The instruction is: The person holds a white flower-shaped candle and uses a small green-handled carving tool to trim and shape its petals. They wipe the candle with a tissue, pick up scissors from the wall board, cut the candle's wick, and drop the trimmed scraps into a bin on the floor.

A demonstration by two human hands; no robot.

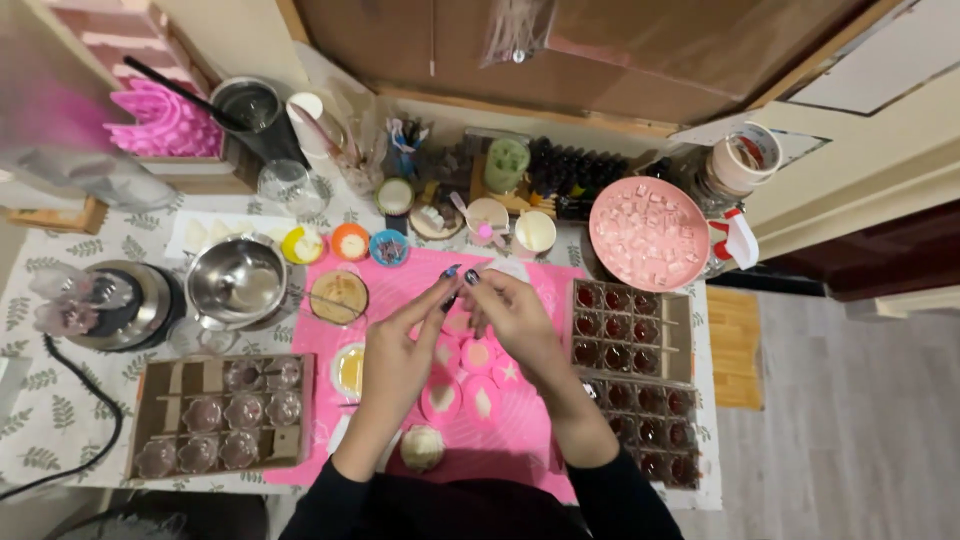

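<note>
- Two hands are meeting over the pink mat (520,440) at the centre of the frame.
- Left hand (395,360) is reaching up and right, fingers extended, fingertips (448,274) pinching together with those of the other hand.
- Right hand (515,315) is reaching up and left, fingers curled, dark-nailed fingertips (470,278) touching the left ones; whatever is being gripped between them is too small to make out.
- Small pink round moulds (480,402) are lying on the mat directly beneath the fingers, apart from them.
- Steel bowl (237,283) is sitting left of the hands.
- Cardboard tray of clear cups (220,415) is sitting at lower left; tray of dark-filled cups (630,330) at right.
- Pink round plate (648,233) is sitting at upper right.
</note>
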